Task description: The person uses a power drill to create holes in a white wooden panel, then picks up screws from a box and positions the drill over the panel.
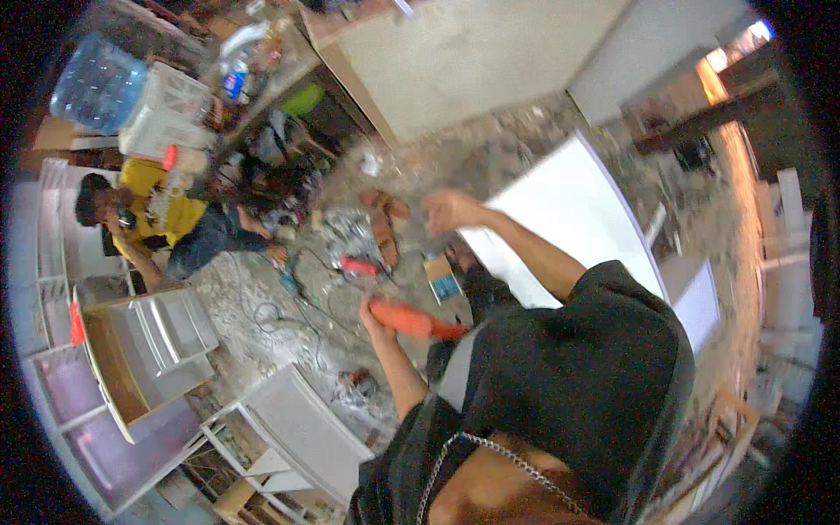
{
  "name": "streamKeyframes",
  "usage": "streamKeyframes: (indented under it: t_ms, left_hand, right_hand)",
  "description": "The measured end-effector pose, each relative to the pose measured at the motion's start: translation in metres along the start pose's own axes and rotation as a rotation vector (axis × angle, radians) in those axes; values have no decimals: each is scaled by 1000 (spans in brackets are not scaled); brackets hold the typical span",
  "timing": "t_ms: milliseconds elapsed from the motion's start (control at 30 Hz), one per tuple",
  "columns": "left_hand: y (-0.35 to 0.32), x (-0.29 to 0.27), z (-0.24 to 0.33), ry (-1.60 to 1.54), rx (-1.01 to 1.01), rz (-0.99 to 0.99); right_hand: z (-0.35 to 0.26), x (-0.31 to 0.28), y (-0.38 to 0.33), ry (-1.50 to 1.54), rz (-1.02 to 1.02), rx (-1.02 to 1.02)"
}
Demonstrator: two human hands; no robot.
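Floor (229,297), grey, littered with debris (346,233). Thereon: brown sandals (383,234), near centre of frame; red object (358,266), left of centre; tan-and-blue box (444,280), at centre.

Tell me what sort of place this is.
Probably a workshop, perhaps for furniture: there is a large white panel, what looks like an unfinished white cabinet, and a dusty, littered floor.

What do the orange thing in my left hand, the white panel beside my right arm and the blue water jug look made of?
Orange thing: perhaps plastic, solid orange; blur hides its finish.
White panel: possibly laminated board, smooth and evenly white.
Blue water jug: probably plastic, glossy, translucent with highlights.
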State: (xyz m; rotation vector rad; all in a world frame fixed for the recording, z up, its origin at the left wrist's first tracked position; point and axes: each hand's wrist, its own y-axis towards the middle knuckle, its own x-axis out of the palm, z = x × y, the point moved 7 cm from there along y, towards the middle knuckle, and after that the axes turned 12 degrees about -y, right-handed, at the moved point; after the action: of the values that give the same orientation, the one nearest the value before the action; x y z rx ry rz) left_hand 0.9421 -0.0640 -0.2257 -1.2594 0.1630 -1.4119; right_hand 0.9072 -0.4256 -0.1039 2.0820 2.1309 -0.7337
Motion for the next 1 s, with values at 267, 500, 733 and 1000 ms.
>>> streamKeyframes:
  t_ms: [267, 500, 733, 1000]
  left_hand:
    - [-21, 50, -8, -40, -124, -257]
    - [-32, 115, -63, -174, -162, -358]
    - [79, 67, -163, -154, -164, -80]
    - [155, 27, -259, -525, -328, 31]
  right_hand:
    - [-55, 243, -184, 32, 108, 31]
    - [-28, 204, -215, 150, 744, 38]
    - [43, 175, -194, 313, 516, 419]
    - [152, 226, -199, 220, 205, 788]
